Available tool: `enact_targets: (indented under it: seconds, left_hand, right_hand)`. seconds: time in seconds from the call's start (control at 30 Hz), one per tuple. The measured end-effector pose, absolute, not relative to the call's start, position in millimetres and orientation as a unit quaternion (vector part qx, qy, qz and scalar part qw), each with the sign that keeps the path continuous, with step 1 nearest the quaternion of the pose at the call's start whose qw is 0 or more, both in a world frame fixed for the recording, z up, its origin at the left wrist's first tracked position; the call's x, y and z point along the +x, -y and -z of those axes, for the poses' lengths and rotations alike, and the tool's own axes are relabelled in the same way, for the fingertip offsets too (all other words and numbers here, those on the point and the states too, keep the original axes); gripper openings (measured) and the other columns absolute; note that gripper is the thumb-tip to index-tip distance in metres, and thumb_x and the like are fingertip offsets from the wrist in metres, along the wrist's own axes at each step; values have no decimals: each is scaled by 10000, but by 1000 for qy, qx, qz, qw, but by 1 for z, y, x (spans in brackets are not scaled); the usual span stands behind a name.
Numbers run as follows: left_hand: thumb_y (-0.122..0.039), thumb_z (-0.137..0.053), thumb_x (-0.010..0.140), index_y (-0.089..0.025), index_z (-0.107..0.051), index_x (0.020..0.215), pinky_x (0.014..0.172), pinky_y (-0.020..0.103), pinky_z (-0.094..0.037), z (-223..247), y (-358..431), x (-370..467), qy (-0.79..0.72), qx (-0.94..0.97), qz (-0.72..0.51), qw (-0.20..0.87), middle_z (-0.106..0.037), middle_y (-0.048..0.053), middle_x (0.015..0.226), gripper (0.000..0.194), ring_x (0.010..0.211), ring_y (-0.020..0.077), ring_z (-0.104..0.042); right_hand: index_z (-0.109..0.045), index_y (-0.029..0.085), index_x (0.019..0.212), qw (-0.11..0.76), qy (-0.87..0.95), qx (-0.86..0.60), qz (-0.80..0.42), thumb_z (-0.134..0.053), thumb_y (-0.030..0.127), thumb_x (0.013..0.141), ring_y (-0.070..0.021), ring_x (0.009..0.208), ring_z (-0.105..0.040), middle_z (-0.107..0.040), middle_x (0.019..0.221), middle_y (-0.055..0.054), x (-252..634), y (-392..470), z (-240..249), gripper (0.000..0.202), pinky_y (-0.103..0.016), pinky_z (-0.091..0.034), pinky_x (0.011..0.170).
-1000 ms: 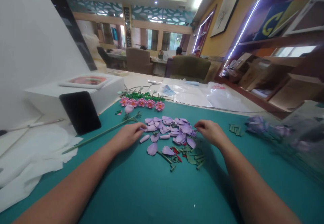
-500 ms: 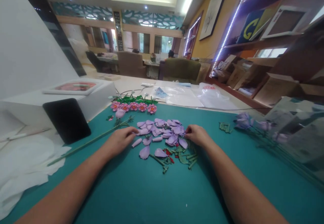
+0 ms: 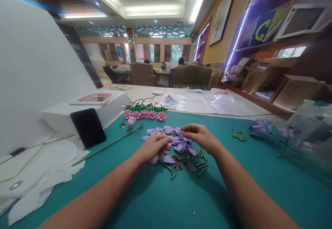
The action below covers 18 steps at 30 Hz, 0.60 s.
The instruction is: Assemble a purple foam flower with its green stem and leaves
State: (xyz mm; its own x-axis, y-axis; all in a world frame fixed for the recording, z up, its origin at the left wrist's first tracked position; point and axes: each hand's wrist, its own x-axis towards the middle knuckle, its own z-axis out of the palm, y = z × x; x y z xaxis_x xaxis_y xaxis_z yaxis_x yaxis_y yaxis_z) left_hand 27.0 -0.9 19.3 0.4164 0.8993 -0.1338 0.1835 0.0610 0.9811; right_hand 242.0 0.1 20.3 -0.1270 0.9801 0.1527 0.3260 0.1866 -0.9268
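Note:
A pile of light purple plastic petals (image 3: 181,146) lies on the green mat. Over its left part is my left hand (image 3: 157,146), fingers curled and bunched; whatever they hold, if anything, is hidden. My right hand (image 3: 201,138) reaches in from the pile's right, thumb and fingers pinched at its upper edge among purple pieces; I cannot make out a single piece in them. One loose purple petal (image 3: 169,159) lies just below my left hand. Small red pieces (image 3: 177,161) and green stem pieces (image 3: 201,165) are spread in front of the pile.
Pink flowers (image 3: 144,114) stand in a row behind. A long-stemmed bud (image 3: 131,121) and a black tablet-like panel (image 3: 88,128) are at left, near white sheeting (image 3: 46,180). At right are short green pieces (image 3: 239,135) and purple flowers (image 3: 260,128) on long stems.
My left hand has moved right, from the pile's left edge to over its petals. My right hand has shifted left onto the pile's upper part. The camera view has tilted up and turned left.

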Motion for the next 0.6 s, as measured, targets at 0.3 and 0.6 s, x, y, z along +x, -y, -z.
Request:
enact_targets:
  seconds: [0.3,0.6]
  left_hand:
    - [-344,-486,938,-124,-586,734,405,140,-357,-16,11,52,-403,361,-304,784,-582,-12,542,316,373,41,-472]
    - [-173,-534,887,-167,-499,773,441,160,-452,-11,12,60,-419,351,-346,763,-678,27,661,120,443,77,-585]
  right_hand:
    - [-669,198,782,358,785,-462,-205,-582,141,767,-139,745,-602,-678,789,-8,216,23,-35,105,-253,-453,692]
    - [-727,183,933,272,686,-661,-138,-539,171,805,-159,792,-661,-744,871,-32,279,-17,-29,227,-244,-487,714]
